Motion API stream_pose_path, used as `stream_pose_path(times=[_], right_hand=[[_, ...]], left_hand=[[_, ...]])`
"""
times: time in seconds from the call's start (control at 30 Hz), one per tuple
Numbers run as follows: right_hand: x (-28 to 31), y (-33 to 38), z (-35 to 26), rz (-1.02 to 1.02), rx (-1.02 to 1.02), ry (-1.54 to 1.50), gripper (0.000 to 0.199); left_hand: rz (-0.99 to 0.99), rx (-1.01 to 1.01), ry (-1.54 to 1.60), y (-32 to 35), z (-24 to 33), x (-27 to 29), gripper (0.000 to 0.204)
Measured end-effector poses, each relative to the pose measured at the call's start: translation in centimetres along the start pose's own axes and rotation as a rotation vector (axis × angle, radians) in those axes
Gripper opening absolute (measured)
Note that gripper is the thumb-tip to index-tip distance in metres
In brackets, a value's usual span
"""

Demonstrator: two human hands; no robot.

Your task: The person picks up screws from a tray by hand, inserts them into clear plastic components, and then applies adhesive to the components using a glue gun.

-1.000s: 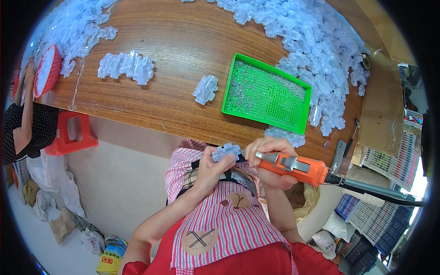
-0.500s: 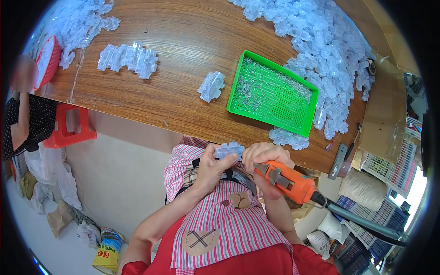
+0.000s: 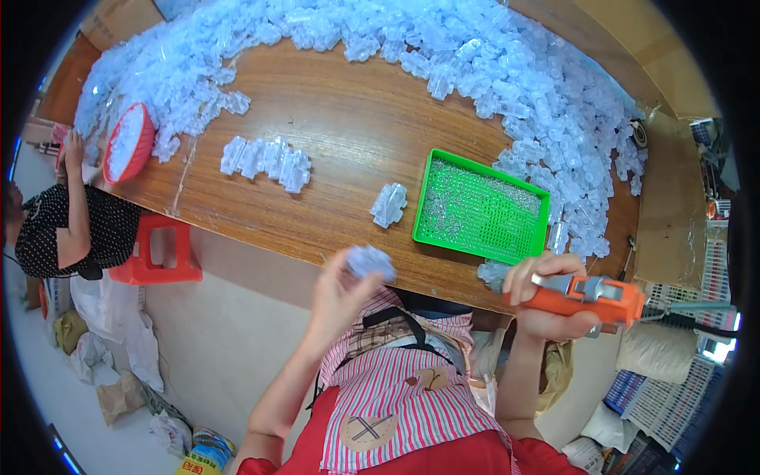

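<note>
Pinching a clear plastic part [image 3: 369,260] just below the table [image 3: 348,150] edge, the left hand [image 3: 336,297] is closing its fingers on it. Right of it, the right hand [image 3: 546,297] is gripping an orange driver [image 3: 590,297], just below the green tray [image 3: 481,207].

Hands [image 3: 336,297] now apart, plastic piece [image 3: 370,261] lifted

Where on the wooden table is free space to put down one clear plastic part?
The table is bare between the row of clear parts and the green tray, apart from one lone part. The far edge and right end are crowded with the heap of clear parts.
</note>
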State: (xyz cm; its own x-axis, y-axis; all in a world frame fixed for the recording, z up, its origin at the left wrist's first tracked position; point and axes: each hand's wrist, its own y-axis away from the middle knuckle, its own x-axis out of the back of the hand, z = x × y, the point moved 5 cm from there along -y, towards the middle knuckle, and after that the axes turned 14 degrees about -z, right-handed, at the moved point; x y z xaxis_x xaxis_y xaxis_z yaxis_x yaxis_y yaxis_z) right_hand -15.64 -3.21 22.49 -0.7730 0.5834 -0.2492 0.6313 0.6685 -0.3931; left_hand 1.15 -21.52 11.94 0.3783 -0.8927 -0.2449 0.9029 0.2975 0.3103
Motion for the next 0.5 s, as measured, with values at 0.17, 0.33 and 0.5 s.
stream_pose_path(times=[0.17,0.33,0.5], right_hand=[[3.0,1.4,0.4,0.213,-0.109,0.124,0.080],[4.4,2.1,-0.6,0.320,-0.047,0.194,0.080],[6.2,2.6,-0.4,0.359,-0.037,0.189,0.078]], left_hand=[[0.228,0.042,-0.557,-5.7,2.4,7.2,0.058],[0.023,0.010,-0.634,-10.4,3.4,7.0,0.043],[0.052,-0.114,-1.218,-10.9,5.3,4.3,0.032]])
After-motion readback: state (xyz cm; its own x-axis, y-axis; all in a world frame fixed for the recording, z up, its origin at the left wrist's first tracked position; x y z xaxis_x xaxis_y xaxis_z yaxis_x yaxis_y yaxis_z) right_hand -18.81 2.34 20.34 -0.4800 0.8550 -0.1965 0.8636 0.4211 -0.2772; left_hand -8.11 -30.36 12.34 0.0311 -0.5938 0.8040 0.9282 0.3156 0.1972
